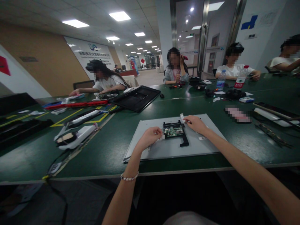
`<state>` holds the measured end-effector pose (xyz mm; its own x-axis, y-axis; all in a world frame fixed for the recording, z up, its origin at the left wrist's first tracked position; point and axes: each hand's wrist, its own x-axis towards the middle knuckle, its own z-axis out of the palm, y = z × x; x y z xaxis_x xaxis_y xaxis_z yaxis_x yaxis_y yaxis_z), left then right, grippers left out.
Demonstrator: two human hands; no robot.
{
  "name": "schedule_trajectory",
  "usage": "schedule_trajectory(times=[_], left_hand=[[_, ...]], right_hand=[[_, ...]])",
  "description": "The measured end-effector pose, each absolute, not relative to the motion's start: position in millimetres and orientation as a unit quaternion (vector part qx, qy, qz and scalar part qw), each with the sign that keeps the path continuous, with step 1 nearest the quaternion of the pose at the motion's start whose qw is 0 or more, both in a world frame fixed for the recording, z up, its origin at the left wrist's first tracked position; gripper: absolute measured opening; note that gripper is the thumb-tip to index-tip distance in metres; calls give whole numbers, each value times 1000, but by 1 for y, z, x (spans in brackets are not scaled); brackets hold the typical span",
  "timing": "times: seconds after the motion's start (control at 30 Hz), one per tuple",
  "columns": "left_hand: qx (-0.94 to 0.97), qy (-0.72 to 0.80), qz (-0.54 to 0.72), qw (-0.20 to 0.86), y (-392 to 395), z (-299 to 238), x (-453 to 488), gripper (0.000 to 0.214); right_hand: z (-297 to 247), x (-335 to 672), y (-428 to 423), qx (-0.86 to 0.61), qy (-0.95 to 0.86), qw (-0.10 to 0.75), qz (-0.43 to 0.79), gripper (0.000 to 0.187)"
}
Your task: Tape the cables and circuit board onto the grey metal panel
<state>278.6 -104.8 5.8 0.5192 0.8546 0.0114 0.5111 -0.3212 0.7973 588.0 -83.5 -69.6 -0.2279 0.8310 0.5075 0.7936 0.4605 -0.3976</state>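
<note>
A flat grey panel [138,142] lies on the green table in front of me. On it sits a black plastic bracket [184,140] that frames a green circuit board [173,131]. My left hand [151,137] is at the board's left edge, its fingertips pinched around a small white piece [163,137]. Past the bracket's upper right corner, my right hand [195,124] has its thumb and fingers closed on a small white strip [182,117] that stands up from the panel. A white label [203,138] is stuck on the panel below my right wrist.
A black monitor frame [138,98] lies beyond the panel. To the left is a white power strip [81,136] with cables. Bottles [241,79], a phone [237,114] and a thin board strip [273,134] lie to the right. Several people sit around the table.
</note>
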Motion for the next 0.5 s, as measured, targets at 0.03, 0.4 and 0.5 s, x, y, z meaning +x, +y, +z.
schedule_trajectory(times=[0.03,0.4,0.5], left_hand=[[775,442,225,392,-105,5,279,14],[731,498,206,420,-94,-16,287,11],[724,515,205,411,-92,-19,288,7]], right_hand=[[-70,588,-84,-519,-783,342,27,33],[-71,587,-83,-518,-785,340,24,32],[-71,587,-84,-517,-785,340,25,31]])
